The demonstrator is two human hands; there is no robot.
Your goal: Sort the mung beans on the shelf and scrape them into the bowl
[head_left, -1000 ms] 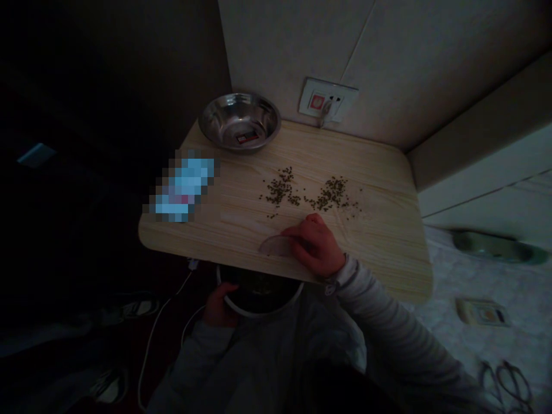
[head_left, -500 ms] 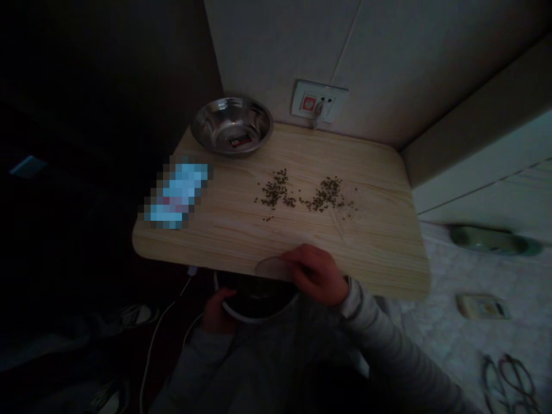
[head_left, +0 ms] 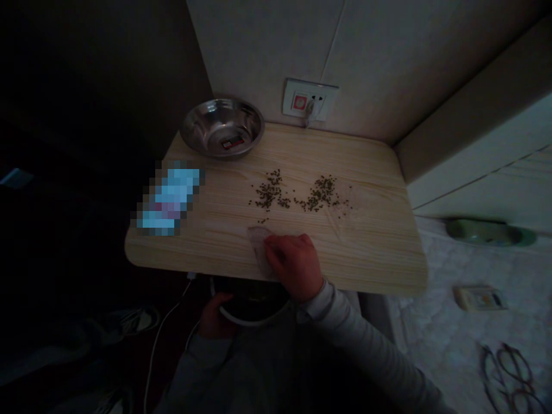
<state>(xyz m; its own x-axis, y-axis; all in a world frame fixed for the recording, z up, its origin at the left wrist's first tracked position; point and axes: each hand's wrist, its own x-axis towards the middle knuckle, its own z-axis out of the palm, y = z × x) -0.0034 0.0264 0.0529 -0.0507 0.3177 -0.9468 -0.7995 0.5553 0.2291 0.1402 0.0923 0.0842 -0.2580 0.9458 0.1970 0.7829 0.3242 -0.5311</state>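
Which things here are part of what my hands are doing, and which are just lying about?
Seemingly in use:
clear sheet, pinched in the right hand
pale-rimmed container, held by the left hand
small dark grains
wood-grain tabletop

Apparently just lying about:
metal bowl
blurred bright screen
green object
pale boxlike object

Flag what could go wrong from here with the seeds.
1. Seeds could miss the container, which sits under only part of the table's front edge.
2. The container might tip: only the left hand is seen gripping it, at one side.
3. The thin clear sheet in the right hand may leave stray seeds behind; they lie scattered.
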